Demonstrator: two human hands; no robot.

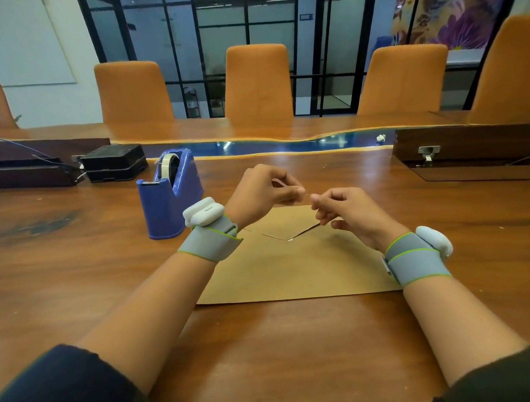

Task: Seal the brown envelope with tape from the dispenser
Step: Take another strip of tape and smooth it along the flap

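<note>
A brown envelope (300, 268) lies flat on the wooden table, its pointed flap folded down toward me. Above its far edge, my left hand (264, 194) and my right hand (344, 212) pinch the two ends of a short clear tape strip (307, 195), held taut and barely visible between the fingertips. The blue tape dispenser (171, 194) stands upright to the left of the envelope, close to my left wrist, with its tape roll showing at the top. Both wrists carry grey bands with white devices.
Two stacked black boxes (113, 165) and a dark tray (30, 168) sit at the far left. A dark wooden cable box (470, 148) with a metal latch lies at the far right. Orange chairs (259, 83) line the table's far side.
</note>
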